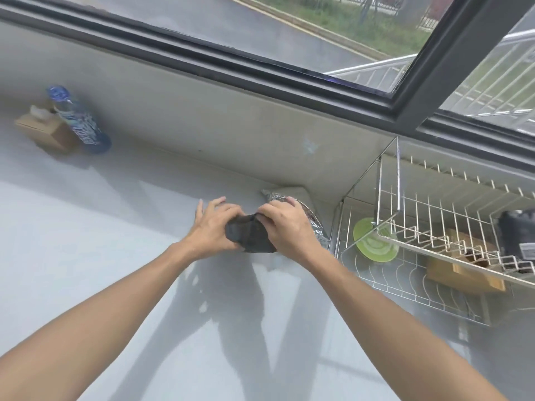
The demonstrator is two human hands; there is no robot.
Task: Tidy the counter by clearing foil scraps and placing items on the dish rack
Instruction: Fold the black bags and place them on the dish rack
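A crumpled sheet of foil lies on the grey counter near the back wall, dark on the side facing me. Its shiny silver end sticks out to the right, behind my right hand. My left hand pinches the foil's left edge with thumb and forefinger, the other fingers spread. My right hand grips the foil from the top right. Just right of the foil stands the two-tier wire dish rack.
In the rack are a green plate, a wooden block and a dark item on the upper tier. A blue bottle and a brown tissue box stand at the far left by the wall. A window runs above.
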